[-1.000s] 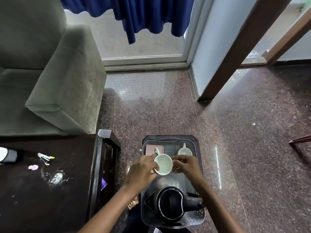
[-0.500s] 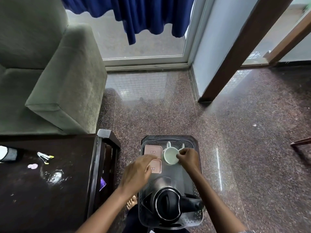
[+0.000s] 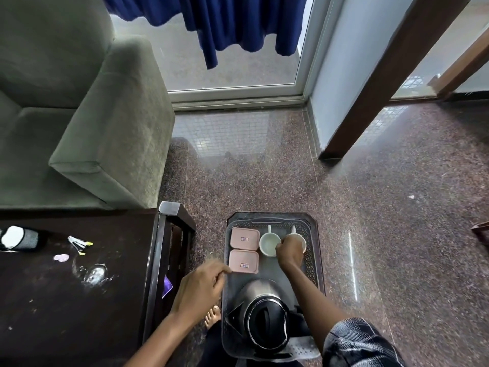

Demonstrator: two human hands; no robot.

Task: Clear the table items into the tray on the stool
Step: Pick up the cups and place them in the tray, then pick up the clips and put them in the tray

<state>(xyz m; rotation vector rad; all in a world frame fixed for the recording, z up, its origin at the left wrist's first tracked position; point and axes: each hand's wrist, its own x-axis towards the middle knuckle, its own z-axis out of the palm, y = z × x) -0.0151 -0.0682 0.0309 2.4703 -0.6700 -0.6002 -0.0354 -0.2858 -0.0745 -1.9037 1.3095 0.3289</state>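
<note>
A grey plastic tray (image 3: 270, 221) rests on the stool. It holds two pink lidded boxes (image 3: 244, 238) (image 3: 243, 261), two white cups and a steel kettle with a black lid (image 3: 267, 324). The left cup (image 3: 267, 245) stands upright beside the boxes. My right hand (image 3: 290, 252) pinches that cup's right rim and partly hides the second cup (image 3: 300, 238) behind it. My left hand (image 3: 201, 284) hovers between the dark table (image 3: 53, 313) and the tray's left edge, fingers loosely curled, holding nothing.
On the table lie small sachets (image 3: 79, 244), a pink scrap (image 3: 61, 257), a clear glass (image 3: 92, 272) and a black-and-white object (image 3: 18, 238). A grey-green armchair (image 3: 105, 128) stands behind the table. Speckled stone floor surrounds the stool; my bare foot (image 3: 211, 316) shows below.
The white cup went from mid-air over the tray down next to the other cup at the tray's far end. My left hand let go and drew back toward the table.
</note>
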